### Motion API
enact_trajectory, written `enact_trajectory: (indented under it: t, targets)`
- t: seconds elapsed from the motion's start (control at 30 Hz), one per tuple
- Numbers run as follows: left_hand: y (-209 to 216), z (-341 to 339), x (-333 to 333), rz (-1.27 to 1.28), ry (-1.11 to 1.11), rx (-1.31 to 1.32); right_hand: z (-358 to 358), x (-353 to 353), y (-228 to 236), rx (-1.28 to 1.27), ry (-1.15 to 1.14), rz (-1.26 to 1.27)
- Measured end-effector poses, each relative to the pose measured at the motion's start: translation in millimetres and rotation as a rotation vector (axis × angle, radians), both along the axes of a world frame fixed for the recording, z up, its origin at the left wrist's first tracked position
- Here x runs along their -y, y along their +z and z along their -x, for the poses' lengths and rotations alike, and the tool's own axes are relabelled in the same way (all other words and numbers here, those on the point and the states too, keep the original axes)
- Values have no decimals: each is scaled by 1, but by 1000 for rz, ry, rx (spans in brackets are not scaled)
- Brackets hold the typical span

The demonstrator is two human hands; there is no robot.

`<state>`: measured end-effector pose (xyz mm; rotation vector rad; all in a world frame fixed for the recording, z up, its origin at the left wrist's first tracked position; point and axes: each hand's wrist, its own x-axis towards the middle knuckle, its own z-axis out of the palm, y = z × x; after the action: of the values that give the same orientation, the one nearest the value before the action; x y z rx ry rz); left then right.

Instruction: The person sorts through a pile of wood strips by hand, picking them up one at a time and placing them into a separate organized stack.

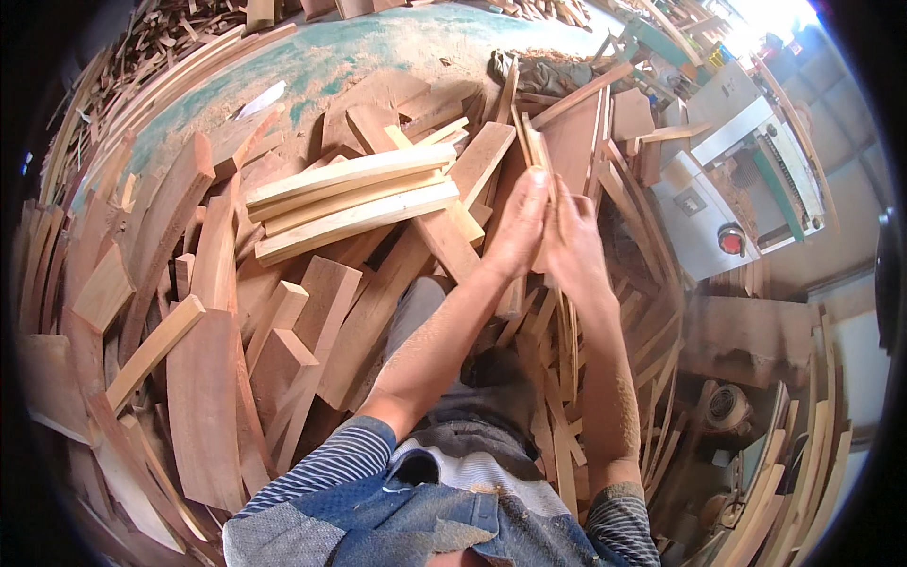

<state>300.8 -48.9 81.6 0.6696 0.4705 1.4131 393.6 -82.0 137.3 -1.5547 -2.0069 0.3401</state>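
The largest area is taken up by a heap of sawn planks point(203, 406), which is spread in front of and to the left of the person, with pieces crossed at many angles. At the upper right, a pale machine point(694, 203) is set beyond the heap. Nearer the middle, a small stack of pale battens point(350, 203) is laid across the darker planks, to the left of both hands and nearer the left one.

In the centre, the left hand point(520, 225) and the right hand point(574, 241) are brought close together, and thin wooden strips point(533, 146) are held between them. The strips are seen to project forward from the fingers, away from the body, their long axis running roughly in line with the forearms and leaning slightly left. The exposed ends are placed nearer the left fingertips. The left fingers are closed against the strips with little gap; how far the right fingers are curled, and whether the strips are gripped by them, cannot be told, as the inner side is hidden.
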Motion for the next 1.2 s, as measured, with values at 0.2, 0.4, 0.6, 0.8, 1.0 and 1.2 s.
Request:
enact_trajectory:
  t: [0.2, 0.4, 0.6, 0.8, 1.0, 1.2]
  targets:
    - [-34, 51, 4, 306, -54, 283, 15, 10, -58, 113, 207, 46]
    - [-81, 115, -18, 167, -19, 490, -51, 67, -83, -58, 127, 441]
    - [-97, 116, -31, 330, -14, 377, -49, 145, -127, -653, -57, 872]
    - [-149, 106, -33, 297, 134, -59, -31, 153, -150, -649, -155, 745]
    - [-162, 113, 56, 443, 61, -317, -33, 66, -174, -811, -137, 550]
    - [-174, 106, 145, 566, 53, -497, -15, -217, -83, -950, -138, 433]
